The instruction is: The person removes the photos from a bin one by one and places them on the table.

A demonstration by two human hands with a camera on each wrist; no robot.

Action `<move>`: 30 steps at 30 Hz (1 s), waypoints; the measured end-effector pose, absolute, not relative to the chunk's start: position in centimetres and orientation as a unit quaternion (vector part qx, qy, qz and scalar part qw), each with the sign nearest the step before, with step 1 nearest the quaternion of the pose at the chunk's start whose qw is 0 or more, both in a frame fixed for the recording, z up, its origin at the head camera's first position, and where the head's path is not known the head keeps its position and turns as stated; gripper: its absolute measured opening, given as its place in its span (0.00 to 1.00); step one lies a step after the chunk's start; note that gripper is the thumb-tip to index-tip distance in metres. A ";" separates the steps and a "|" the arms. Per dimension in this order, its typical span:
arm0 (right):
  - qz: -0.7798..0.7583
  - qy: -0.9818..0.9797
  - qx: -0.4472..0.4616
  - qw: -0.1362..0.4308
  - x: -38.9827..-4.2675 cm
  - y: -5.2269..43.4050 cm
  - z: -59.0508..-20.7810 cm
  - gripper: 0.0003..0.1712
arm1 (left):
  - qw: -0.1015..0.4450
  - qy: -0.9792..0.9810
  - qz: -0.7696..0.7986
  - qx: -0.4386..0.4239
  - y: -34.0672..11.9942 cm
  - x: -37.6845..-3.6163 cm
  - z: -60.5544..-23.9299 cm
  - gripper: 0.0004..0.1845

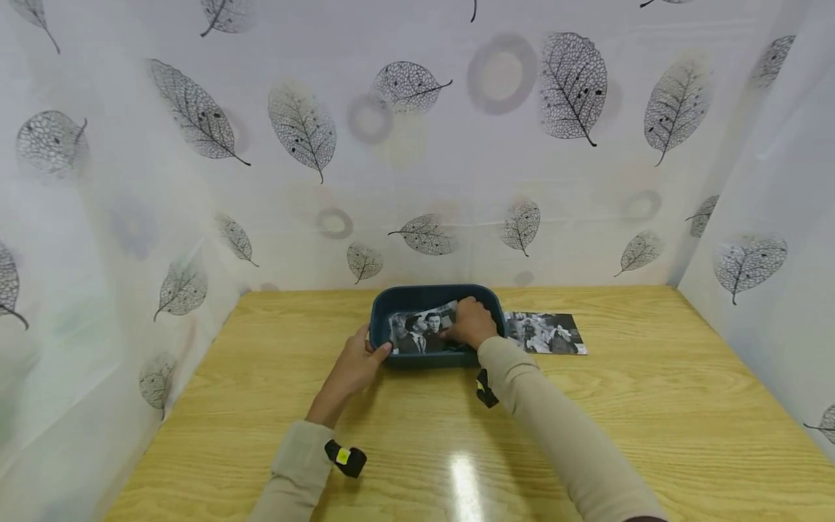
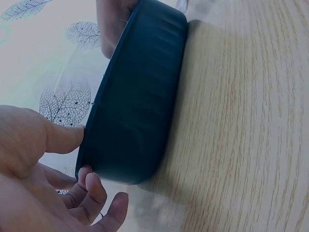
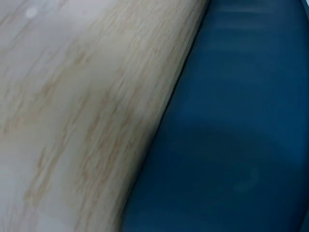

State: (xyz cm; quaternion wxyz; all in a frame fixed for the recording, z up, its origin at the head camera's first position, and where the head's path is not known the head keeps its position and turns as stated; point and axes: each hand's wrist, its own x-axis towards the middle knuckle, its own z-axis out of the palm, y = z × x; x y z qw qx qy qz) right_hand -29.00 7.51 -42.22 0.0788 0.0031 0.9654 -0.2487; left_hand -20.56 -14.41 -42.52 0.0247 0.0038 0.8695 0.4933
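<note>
A dark blue, rounded rectangular plastic tub stands on the table. My left hand holds its left end; in the left wrist view the thumb of that hand presses the rim while the fingers curl at the wall. Inside the tub lies a black-and-white photo showing people in dark clothes, tilted up toward the right. At its right edge my right hand reaches in and pinches the photo between thumb and fingers. The right wrist view shows only the tub's outer wall, not the hand.
Another black-and-white photo lies flat on the table just right of the tub, its left end partly hidden. The wood-grain table meets a leaf-patterned curtain close behind the tub.
</note>
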 end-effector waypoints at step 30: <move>-0.467 0.875 -0.084 0.100 -29.0 11.9 -37.9 0.21 | 0.031 0.878 0.478 -0.005 -14.3 -20.4 -42.7 0.32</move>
